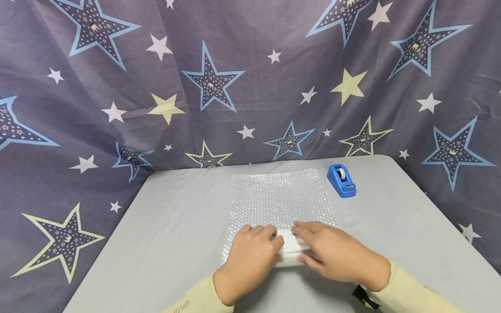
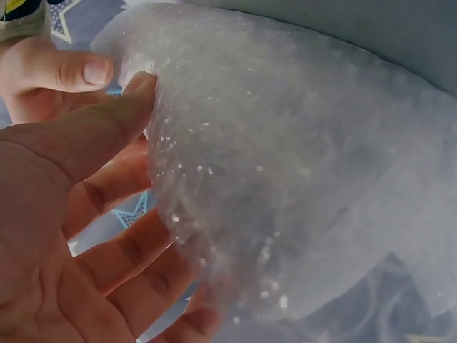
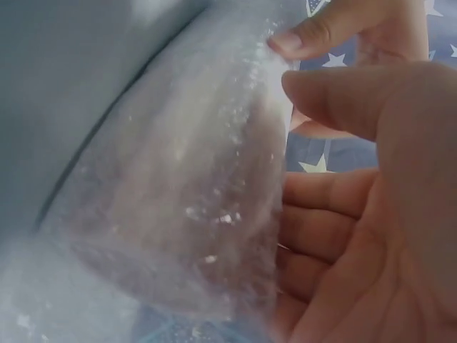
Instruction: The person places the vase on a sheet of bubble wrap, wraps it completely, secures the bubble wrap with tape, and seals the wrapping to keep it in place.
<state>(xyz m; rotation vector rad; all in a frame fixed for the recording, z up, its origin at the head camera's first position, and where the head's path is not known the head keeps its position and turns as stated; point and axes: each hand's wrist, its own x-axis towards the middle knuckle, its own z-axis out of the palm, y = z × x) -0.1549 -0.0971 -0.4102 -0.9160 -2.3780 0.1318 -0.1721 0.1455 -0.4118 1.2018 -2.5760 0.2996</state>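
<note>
Gripping the near end of the bubble wrap [image 1: 278,198], the left hand [image 1: 254,254] and right hand [image 1: 340,250] lie close together, a short gap between them. The wrap rests on the table [image 1: 176,230], its flat part stretching away from the person toward the far edge, while its near end is folded up around a white item [image 1: 289,240]. That item shows between the fingers as a smooth pale strip; what it is, I cannot tell. In the left wrist view, the left thumb presses on the bubbly surface and the fingers lie behind it, so the hand holds the wrap between them. The right wrist view shows much the same grip on the other side, thumb in front and fingers behind, though the picture is blurred. Beyond the right hand, just beside the wrap's far right corner, stands a blue dispenser [image 1: 341,180] with a roll of tape [image 1: 342,174] in it. Pale sleeves [image 1: 411,291] cover both forearms, and something black [image 1: 365,298] shows under the right wrist. Behind the table hangs a dark curtain [image 1: 250,39] printed with stars.
</note>
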